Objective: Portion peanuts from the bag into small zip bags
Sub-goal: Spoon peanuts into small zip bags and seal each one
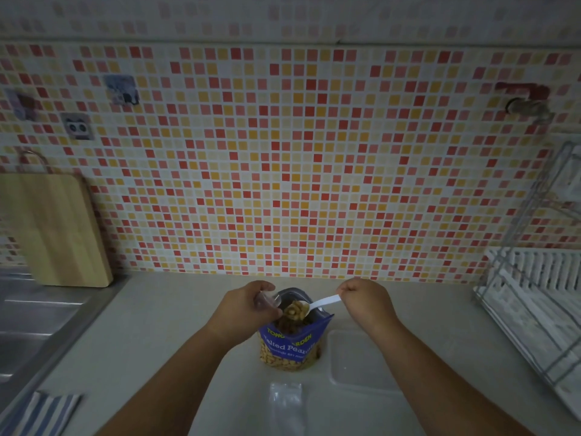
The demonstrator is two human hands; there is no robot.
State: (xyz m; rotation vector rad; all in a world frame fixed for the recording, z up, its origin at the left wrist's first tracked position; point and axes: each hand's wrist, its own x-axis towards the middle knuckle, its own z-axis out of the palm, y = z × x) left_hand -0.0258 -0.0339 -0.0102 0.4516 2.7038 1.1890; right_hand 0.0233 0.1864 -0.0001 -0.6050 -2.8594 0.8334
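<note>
A blue bag of salted peanuts (pixel 290 344) stands open on the counter in front of me. My left hand (pixel 248 306) grips a small clear zip bag (pixel 267 301) at the peanut bag's left rim. My right hand (pixel 366 298) pinches the handle of a white plastic spoon (pixel 317 303). The spoon's bowl is heaped with peanuts (pixel 295 309) and hovers over the bag's mouth, close to the small zip bag. A pack of clear zip bags (pixel 286 404) lies on the counter near me.
A clear plastic lid or container (pixel 361 360) lies right of the peanut bag. A dish rack (pixel 534 303) stands at the right, a steel sink (pixel 37 322) at the left with a wooden cutting board (pixel 53 228) against the tiled wall. A striped cloth (pixel 41 410) lies at lower left.
</note>
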